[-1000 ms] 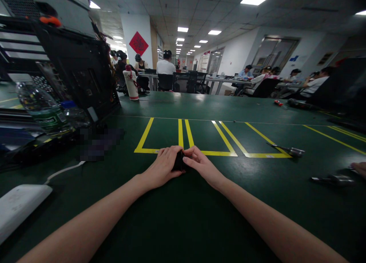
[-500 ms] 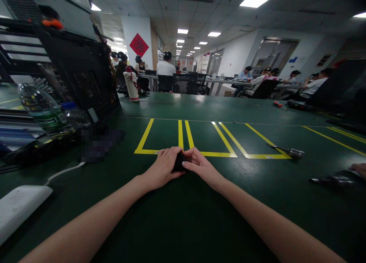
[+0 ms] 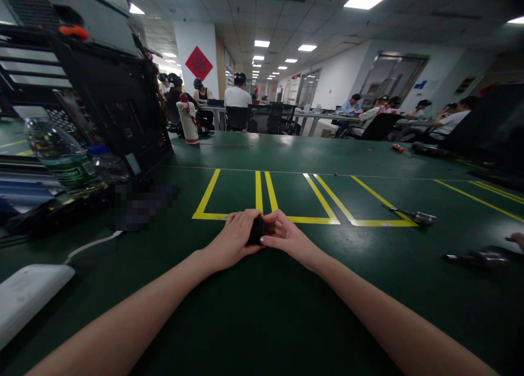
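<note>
Between my two hands is a small black block-like object [image 3: 256,232], low over the green table [image 3: 262,316]. My left hand [image 3: 229,235] is wrapped round its left side, fingers over the far edge and thumb along the near edge. From the right, my right hand [image 3: 289,235] has its fingertips and thumb against the object's right end. Much of the object is covered by the fingers, so its exact kind cannot be made out. Just beyond the hands run yellow tape lines [image 3: 311,220] on the table.
Two metal-and-black screwdriver-like tools [image 3: 423,218] lie at right, near another person's hand [image 3: 518,238]. At left are a water bottle [image 3: 61,152], a black computer case [image 3: 118,114], and a white power strip [image 3: 35,294] with a cable. A pale cylinder [image 3: 188,122] stands further back.
The right thumb has shifted slightly on the black object, and a little more of its right end shows. The other person's hand at far right has drawn back slightly.
</note>
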`<state>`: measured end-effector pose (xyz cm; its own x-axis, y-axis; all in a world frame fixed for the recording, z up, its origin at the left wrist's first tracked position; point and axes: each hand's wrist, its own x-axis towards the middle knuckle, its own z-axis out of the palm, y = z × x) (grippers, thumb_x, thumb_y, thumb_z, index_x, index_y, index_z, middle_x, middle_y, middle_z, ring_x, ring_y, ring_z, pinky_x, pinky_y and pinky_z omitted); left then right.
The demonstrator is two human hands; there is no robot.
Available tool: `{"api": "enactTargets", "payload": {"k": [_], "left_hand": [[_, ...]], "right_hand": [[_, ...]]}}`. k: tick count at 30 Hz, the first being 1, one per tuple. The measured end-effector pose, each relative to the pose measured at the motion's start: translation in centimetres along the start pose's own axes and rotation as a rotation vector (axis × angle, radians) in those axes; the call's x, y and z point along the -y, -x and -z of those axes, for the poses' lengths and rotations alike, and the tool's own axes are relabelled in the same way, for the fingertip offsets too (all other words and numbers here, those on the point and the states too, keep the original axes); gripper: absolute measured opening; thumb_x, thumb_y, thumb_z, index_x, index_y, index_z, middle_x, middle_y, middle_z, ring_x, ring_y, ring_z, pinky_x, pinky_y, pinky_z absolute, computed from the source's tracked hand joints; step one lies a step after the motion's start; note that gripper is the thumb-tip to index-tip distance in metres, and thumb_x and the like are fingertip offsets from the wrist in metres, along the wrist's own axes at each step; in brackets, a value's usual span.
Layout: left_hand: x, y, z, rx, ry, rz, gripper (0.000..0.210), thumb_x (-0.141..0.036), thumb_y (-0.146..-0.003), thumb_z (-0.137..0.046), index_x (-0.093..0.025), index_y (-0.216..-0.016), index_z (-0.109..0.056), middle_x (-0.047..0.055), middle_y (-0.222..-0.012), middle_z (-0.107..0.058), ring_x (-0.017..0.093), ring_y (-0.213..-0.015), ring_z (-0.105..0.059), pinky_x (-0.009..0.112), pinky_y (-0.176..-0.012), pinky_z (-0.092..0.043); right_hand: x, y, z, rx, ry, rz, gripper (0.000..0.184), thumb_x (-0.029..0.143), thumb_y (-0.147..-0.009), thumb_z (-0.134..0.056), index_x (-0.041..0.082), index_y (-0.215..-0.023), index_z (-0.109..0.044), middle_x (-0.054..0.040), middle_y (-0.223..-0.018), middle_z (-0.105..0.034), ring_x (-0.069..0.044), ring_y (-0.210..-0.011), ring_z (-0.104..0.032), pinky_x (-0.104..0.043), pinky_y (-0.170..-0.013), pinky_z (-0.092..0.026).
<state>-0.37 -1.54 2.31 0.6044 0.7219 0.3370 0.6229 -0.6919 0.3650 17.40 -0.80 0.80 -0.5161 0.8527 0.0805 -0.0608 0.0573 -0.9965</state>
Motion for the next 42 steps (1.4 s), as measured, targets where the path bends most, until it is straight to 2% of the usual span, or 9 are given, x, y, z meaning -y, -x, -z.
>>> {"api": "enactTargets", "payload": {"k": [6,11,18,22,25,32,38,42], "left_hand": [[-0.06,-0.01,0.12,-0.008,0.007,-0.012,0.052,-0.028,-0.075,-0.057,-0.022,-0.117,-0.027,0.008,-0.116,-0.044,0.024,-0.105,-0.046,0.044,-0.091,-0.034],[0.19,-0.05,-0.23,-0.019,0.012,-0.004,0.055,-0.027,-0.074,-0.058,-0.021,-0.118,-0.027,0.007,-0.115,-0.045,0.024,-0.105,-0.045,0.043,-0.092,-0.033],[0.33,0.04,-0.29,-0.01,0.012,-0.017,0.052,-0.027,-0.075,-0.057,-0.022,-0.117,-0.028,0.007,-0.115,-0.045,0.023,-0.103,-0.046,0.044,-0.091,-0.033],[0.47,0.06,-0.47,-0.031,0.007,-0.011,0.055,-0.027,-0.073,-0.06,-0.022,-0.117,-0.028,0.007,-0.116,-0.044,0.023,-0.104,-0.045,0.043,-0.092,-0.032],[0.55,0.01,-0.66,-0.039,0.005,-0.01,0.055,-0.027,-0.073,-0.06,-0.022,-0.117,-0.027,0.007,-0.116,-0.044,0.023,-0.105,-0.045,0.043,-0.093,-0.031],[0.31,0.03,-0.29,-0.023,0.021,-0.008,0.055,-0.027,-0.074,-0.059,-0.023,-0.117,-0.027,0.006,-0.115,-0.045,0.023,-0.105,-0.045,0.043,-0.093,-0.032],[0.36,0.06,-0.26,-0.018,0.005,-0.011,0.052,-0.026,-0.074,-0.058,-0.022,-0.117,-0.027,0.007,-0.116,-0.045,0.023,-0.104,-0.046,0.043,-0.091,-0.033],[0.67,0.01,-0.83,-0.056,-0.015,-0.012,0.056,-0.027,-0.072,-0.06,-0.021,-0.117,-0.028,0.008,-0.114,-0.045,0.023,-0.103,-0.046,0.042,-0.09,-0.033]], "right_hand": [[0.15,0.02,-0.17,-0.042,0.022,0.001,0.02,0.028,-0.075,-0.056,0.023,-0.092,-0.046,-0.0012,-0.097,-0.052,-0.016,-0.096,-0.052,-0.037,-0.086,-0.04],[-0.22,-0.13,0.02,-0.056,0.038,-0.032,0.028,0.029,-0.074,-0.056,0.023,-0.1,-0.046,-0.0029,-0.101,-0.051,-0.017,-0.098,-0.05,-0.039,-0.089,-0.037],[-0.34,-0.29,0.26,0.023,-0.048,0.005,0.036,0.019,-0.064,-0.067,0.023,-0.092,-0.044,-0.0007,-0.097,-0.051,-0.015,-0.095,-0.051,-0.036,-0.087,-0.039],[-0.24,-0.3,0.02,-0.018,-0.021,0.016,0.021,0.025,-0.072,-0.059,0.022,-0.088,-0.046,-0.0003,-0.093,-0.051,-0.014,-0.091,-0.051,-0.033,-0.083,-0.04],[-0.31,-0.31,-0.11,-0.049,0.003,0.027,0.017,0.027,-0.075,-0.056,0.022,-0.088,-0.047,-0.0004,-0.093,-0.051,-0.014,-0.09,-0.051,-0.033,-0.082,-0.04],[0.1,-0.17,0.05,-0.047,0.046,-0.051,0.026,0.027,-0.074,-0.056,0.023,-0.099,-0.047,-0.0027,-0.102,-0.05,-0.016,-0.096,-0.05,-0.038,-0.087,-0.039],[-0.37,-0.23,0.1,0.023,-0.038,0.036,0.034,0.016,-0.066,-0.065,0.023,-0.092,-0.044,-0.0003,-0.1,-0.049,-0.016,-0.098,-0.051,-0.035,-0.087,-0.04],[-0.27,-0.19,-0.23,-0.034,0.002,0.04,0.019,0.023,-0.074,-0.057,0.022,-0.089,-0.045,-0.0003,-0.096,-0.05,-0.014,-0.092,-0.052,-0.034,-0.082,-0.042]]}}
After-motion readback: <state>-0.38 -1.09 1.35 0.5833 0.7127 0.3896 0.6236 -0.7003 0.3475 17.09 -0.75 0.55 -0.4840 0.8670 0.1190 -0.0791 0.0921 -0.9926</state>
